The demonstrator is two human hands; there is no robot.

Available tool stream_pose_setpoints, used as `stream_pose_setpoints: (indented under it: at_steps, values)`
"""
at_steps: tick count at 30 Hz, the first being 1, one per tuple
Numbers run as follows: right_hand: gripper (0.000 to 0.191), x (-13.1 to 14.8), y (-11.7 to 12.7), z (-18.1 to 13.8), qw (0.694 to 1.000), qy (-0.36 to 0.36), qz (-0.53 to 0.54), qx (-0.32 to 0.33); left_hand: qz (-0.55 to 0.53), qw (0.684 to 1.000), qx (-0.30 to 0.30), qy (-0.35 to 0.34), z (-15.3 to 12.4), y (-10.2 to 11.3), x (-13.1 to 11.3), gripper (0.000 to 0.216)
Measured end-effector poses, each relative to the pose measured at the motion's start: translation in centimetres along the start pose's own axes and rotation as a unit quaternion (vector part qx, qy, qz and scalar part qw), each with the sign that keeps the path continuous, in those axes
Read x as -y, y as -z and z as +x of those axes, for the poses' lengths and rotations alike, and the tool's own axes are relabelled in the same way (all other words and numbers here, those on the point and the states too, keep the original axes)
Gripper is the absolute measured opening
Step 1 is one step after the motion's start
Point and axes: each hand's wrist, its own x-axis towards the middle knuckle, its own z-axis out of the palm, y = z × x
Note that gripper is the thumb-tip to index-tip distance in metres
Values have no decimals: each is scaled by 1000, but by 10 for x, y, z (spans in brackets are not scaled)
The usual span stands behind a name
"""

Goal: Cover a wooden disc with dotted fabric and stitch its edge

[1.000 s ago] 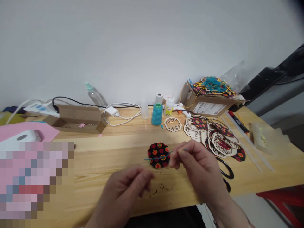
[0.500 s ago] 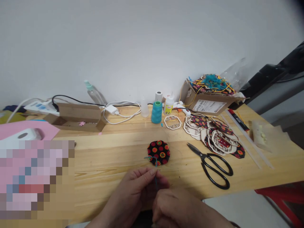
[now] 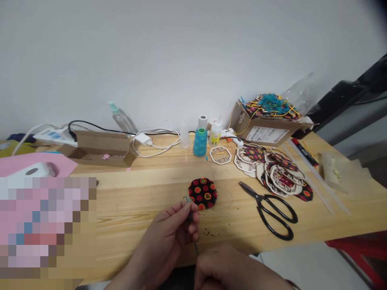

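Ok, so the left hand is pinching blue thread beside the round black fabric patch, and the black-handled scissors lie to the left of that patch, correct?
Not quite: the head view shows the black-handled scissors to the right of the round black fabric patch, not the left. The left hand is pinching blue thread beside it, as you said.

The bottom edge cuts off the right hand (image 3: 223,268).

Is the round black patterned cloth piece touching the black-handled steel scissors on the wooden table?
Apart. The head view shows bare wood between the round black patterned cloth piece and the black-handled steel scissors.
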Motion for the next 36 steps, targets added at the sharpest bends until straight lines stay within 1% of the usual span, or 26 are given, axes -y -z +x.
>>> stream_pose_setpoints:
  at_steps: [4,6,10,13,14,15,16,18,19,20,21,23,25,27,29,31,34,36]
  values:
    - [24,-4,-2,0,999,-12,37,25,-4,1000,4,-11,1,-2,0,11]
    - [25,-1,-1,-1,998,-36,49,34,-6,1000,9,-10,1,-3,1,10]
    - [27,5,6,-11,989,-116,84,37,11,1000,1,-2,1,-4,3,14]
    - [25,-1,16,-20,979,-127,156,32,34,999,-13,-8,3,-3,3,16]
    - [25,-5,21,-22,972,-125,197,16,43,999,-19,-10,3,-2,3,16]
    - [23,-8,26,-22,963,-127,238,-23,53,998,-25,-11,3,-2,2,17]
    - [21,-12,31,-22,951,-133,267,-84,62,998,-29,-12,3,-2,2,17]
    - [16,-16,40,-17,924,-149,279,-213,84,996,-33,-12,2,-2,2,18]
    - [19,-17,42,-13,914,-157,271,-258,95,995,-30,-12,1,-2,2,18]
    - [24,-17,43,-8,908,-164,267,-277,107,994,-27,-12,0,-3,3,18]
    - [27,-16,42,-2,905,-168,280,-271,119,993,-23,-13,0,-4,4,19]
    - [28,-14,36,11,896,-166,346,-225,146,989,-17,-15,-1,-5,5,22]
    - [28,-12,28,23,871,-167,419,-194,185,982,-13,-17,-2,-5,6,27]
    - [26,-10,22,32,841,-177,468,-206,229,973,-5,-17,-2,-4,6,30]
    - [22,-10,21,36,827,-183,473,-242,256,967,0,-12,-1,-2,7,30]
    - [19,-9,23,38,836,-184,439,-274,256,967,-7,-9,0,1,8,31]
    - [14,-9,28,40,866,-174,360,-299,220,975,-25,-4,2,3,11,33]
    - [13,-10,32,43,886,-160,304,-311,201,979,-28,3,2,4,13,29]
